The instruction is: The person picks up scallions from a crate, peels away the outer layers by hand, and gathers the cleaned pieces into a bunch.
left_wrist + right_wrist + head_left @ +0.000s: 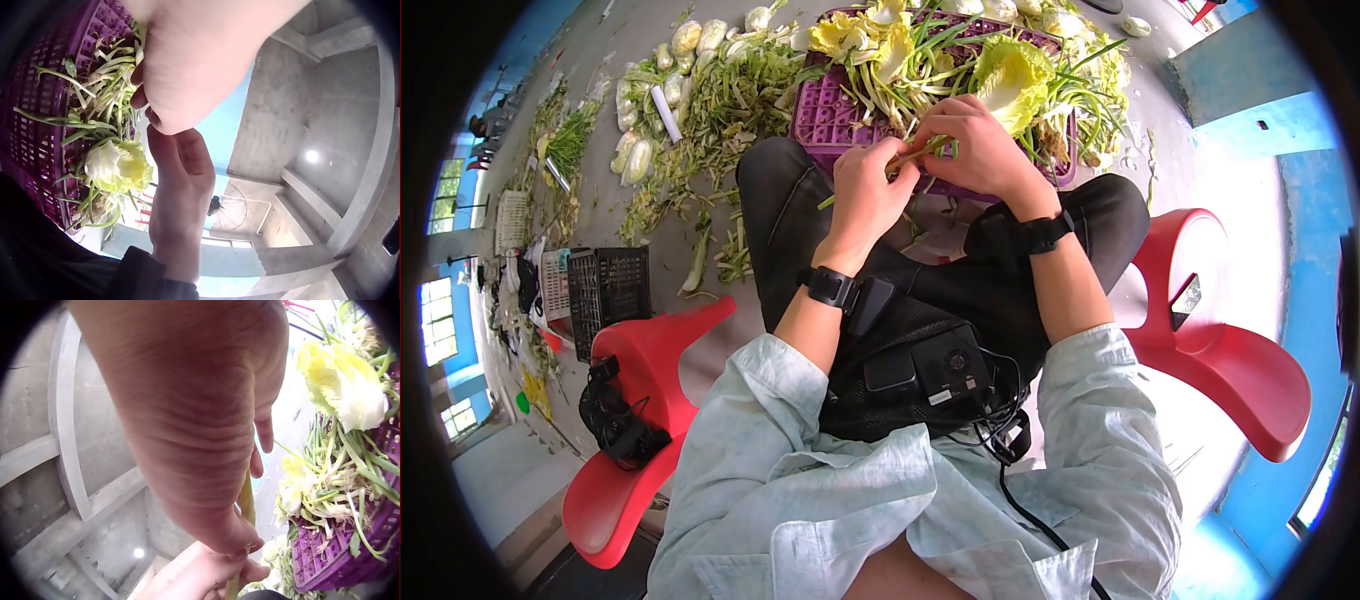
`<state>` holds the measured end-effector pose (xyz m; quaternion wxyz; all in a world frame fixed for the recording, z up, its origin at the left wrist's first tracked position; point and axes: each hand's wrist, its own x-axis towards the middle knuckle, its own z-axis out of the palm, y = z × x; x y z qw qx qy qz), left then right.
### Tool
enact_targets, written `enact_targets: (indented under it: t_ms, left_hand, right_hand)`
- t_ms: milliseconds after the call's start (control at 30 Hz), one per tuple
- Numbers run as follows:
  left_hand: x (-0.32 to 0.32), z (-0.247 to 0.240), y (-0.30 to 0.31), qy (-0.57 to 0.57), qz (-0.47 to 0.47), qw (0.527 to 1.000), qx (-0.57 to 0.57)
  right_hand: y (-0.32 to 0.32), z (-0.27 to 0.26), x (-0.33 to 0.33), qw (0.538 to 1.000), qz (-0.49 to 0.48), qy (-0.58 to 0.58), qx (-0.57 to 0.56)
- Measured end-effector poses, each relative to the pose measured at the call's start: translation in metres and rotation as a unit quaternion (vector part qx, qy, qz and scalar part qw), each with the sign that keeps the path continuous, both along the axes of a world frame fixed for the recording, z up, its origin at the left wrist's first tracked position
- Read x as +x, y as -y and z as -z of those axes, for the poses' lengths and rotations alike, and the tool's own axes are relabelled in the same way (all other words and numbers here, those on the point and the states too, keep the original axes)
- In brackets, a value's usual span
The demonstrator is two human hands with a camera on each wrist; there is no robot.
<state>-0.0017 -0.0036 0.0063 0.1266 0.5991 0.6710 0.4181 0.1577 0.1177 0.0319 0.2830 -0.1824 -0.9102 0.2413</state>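
A thin green-yellow stalk (248, 503) runs between the two hands, over the near edge of the purple crate (825, 125). The left hand (868, 195) pinches it with curled fingers, and the stalk's green end sticks out below that hand. Right beside it, the right hand (978, 148) grips the stalk between thumb and fingers. In the right wrist view the right hand (206, 425) hides much of its own grip; the left hand (206, 572) shows below. Green onions with roots (337, 494) and a yellow cabbage leaf (1012, 85) lie on the crate.
Trimmed leaves (745, 100) and cabbages (687, 38) cover the floor at the left. A black crate (608, 290) stands behind a red stool (645, 370) holding a black device. Another red stool (1245, 375) with a phone is at the right. Cables lie on the lap.
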Motion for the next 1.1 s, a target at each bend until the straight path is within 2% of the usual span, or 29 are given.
enact_targets:
  t_ms: [400,700,1100]
  left_hand:
    - [0.0005,-0.0002,-0.0014,0.0,0.021,1.0,0.015]
    - [0.0001,0.0014,-0.0013,-0.079,0.006,0.996,0.032]
    - [0.0006,-0.0008,-0.0001,-0.08,0.003,0.995,0.058]
  right_hand:
    - [-0.003,-0.0021,0.0,1.0,-0.028,0.006,-0.001]
    - [-0.001,-0.0053,0.0001,0.999,-0.037,0.005,-0.028]
    - [-0.0022,-0.0092,0.0004,0.998,-0.037,0.025,-0.037]
